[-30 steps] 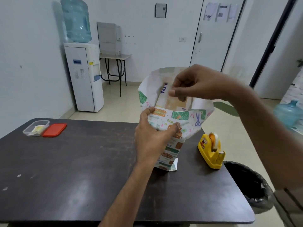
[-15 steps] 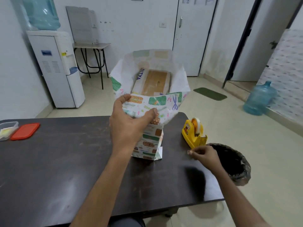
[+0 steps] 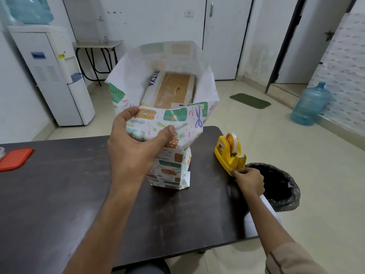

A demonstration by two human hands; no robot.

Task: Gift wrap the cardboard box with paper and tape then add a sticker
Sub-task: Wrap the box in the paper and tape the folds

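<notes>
Dark desk below: the cardboard box stands upright, fingers of my left hand pinching its paper flap. Right of the box, my right hand pinches the tape dispenser at its cutter end (the nearer hand for tape).

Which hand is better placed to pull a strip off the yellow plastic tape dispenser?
Right. The right hand pinches the yellow plastic tape dispenser at its cutter end; the left hand grips the patterned wrapping paper around the brown cardboard box.
</notes>
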